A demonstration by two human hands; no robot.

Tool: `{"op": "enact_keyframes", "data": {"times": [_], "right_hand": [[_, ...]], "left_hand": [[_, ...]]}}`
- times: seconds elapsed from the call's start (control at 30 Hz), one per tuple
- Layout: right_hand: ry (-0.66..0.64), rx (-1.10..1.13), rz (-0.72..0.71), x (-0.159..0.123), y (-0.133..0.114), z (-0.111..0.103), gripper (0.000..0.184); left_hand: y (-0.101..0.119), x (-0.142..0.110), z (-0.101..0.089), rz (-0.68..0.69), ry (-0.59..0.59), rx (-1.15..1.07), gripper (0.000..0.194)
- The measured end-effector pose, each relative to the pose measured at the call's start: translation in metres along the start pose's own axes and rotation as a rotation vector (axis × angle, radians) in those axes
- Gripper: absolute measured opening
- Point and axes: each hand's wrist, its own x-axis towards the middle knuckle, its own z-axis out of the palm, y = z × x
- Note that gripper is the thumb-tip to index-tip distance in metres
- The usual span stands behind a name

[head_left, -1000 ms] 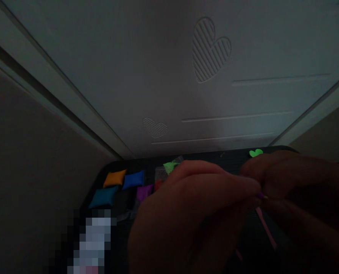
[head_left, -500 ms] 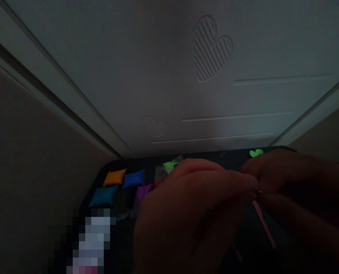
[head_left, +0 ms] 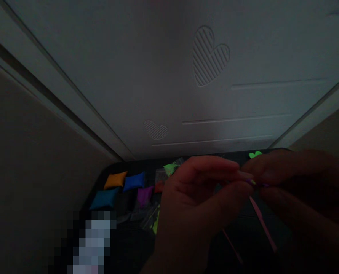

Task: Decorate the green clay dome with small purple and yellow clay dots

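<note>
Between both hands is a tiny purple and yellow piece of modelling clay [head_left: 253,182], mostly hidden by fingertips. My left hand [head_left: 192,205] pinches its left side with thumb and forefinger. From the right, my right hand [head_left: 298,179] closes its thumb and fingertips on the purple end. Below the hands a pink modelling tool [head_left: 263,223] lies on the dark table. A thinner pink stick [head_left: 232,246] lies to its left, partly covered by my left hand. Just behind my right hand is a bright green heart-shaped piece [head_left: 255,155].
At the table's left lie an orange packet [head_left: 115,180], a blue packet [head_left: 134,182], a teal packet [head_left: 104,198] and a purple packet [head_left: 144,196]. Clear bags hold green material [head_left: 170,168] and yellow-green material [head_left: 155,224]. A white panel [head_left: 169,76] with carved hearts rises behind. A pixelated patch covers the lower left.
My left hand has turned and its fingers have shifted, so more of the purple and yellow clay shows. The bag with yellow-green material has come into sight beside my left hand.
</note>
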Motion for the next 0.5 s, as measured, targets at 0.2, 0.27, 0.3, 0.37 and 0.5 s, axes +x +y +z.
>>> {"op": "enact_keyframes", "data": {"times": [0.2, 0.27, 0.3, 0.37, 0.5], "right_hand": [[-0.027, -0.114, -0.066, 0.0002, 0.0014, -0.0024, 0.015], [-0.029, -0.152, -0.1, 0.0014, 0.002, -0.003, 0.015], [-0.034, -0.163, -0.11, 0.002, 0.0024, -0.0032, 0.014], [-0.052, -0.167, -0.113, 0.003, 0.0031, -0.0031, 0.014], [-0.08, -0.137, -0.131, 0.0031, 0.0046, -0.0031, 0.017]], "left_hand": [[-0.0007, 0.0005, 0.0, -0.073, 0.005, -0.064, 0.016], [-0.0006, 0.0006, 0.0005, -0.071, 0.022, -0.05, 0.015], [-0.0006, 0.0006, 0.0008, -0.068, 0.031, -0.041, 0.015], [-0.0006, 0.0004, 0.0012, -0.055, 0.043, -0.026, 0.014], [-0.0009, 0.0005, 0.0018, -0.018, 0.046, 0.001, 0.015]]}}
